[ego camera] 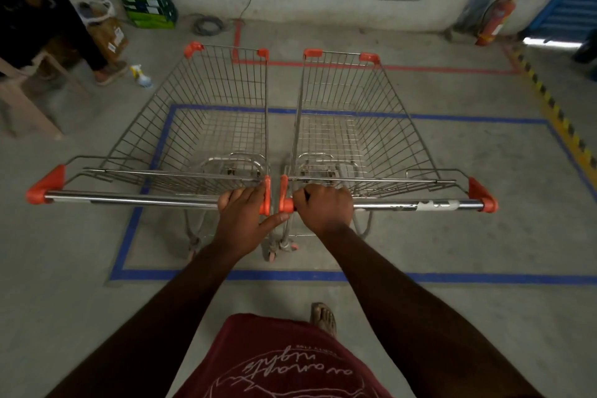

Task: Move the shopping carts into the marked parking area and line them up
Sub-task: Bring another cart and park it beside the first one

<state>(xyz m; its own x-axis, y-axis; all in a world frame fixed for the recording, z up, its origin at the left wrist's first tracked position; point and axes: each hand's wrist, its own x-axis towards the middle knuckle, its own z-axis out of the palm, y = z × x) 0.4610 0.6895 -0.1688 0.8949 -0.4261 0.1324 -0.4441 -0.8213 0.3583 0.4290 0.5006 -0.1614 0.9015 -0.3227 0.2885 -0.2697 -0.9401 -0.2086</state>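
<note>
Two wire shopping carts with orange corner caps stand side by side, almost touching. The left cart [206, 126] and the right cart [352, 126] both sit inside a rectangle of blue floor tape [323, 276]. My left hand [245, 213] grips the right end of the left cart's handle bar [135, 199], its thumb stretched toward the right cart. My right hand [324, 207] is wrapped around the left end of the right cart's handle bar [420, 204]. The blue rectangle has free floor to the right of the carts.
A red tape outline [420, 68] lies beyond the carts near the wall. A seated person [38, 29], bags, a spray bottle [142, 76] and green boxes [148, 5] are at the left. A fire extinguisher [496, 19] and yellow-black striped tape [555, 113] are on the right.
</note>
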